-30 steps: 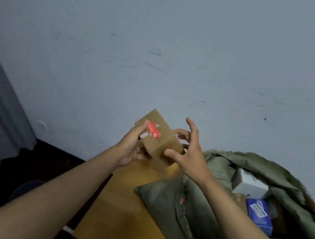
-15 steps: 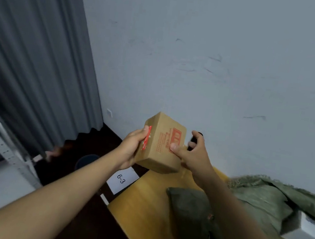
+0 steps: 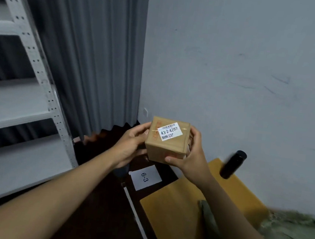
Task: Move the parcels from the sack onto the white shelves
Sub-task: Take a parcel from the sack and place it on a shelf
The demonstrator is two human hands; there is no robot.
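A small brown cardboard parcel [image 3: 167,140] with a white label reading 43-2-4202 is held in the air between both hands. My left hand [image 3: 130,145] grips its left side, and my right hand [image 3: 188,157] grips its right side and bottom edge. The white shelves [image 3: 15,109] stand at the left, their boards bare in view. The green sack [image 3: 297,237] lies at the lower right on a wooden table [image 3: 177,211]; its contents are out of view.
A grey curtain [image 3: 85,51] hangs behind the shelf post. A black cylinder [image 3: 232,164] stands on the table by the pale wall. A white card marked 6-3 [image 3: 145,177] lies on the dark floor below the parcel.
The view has swung left from the sack toward the shelves. Both hands have turned the parcel so its white label faces up, and carried it left.
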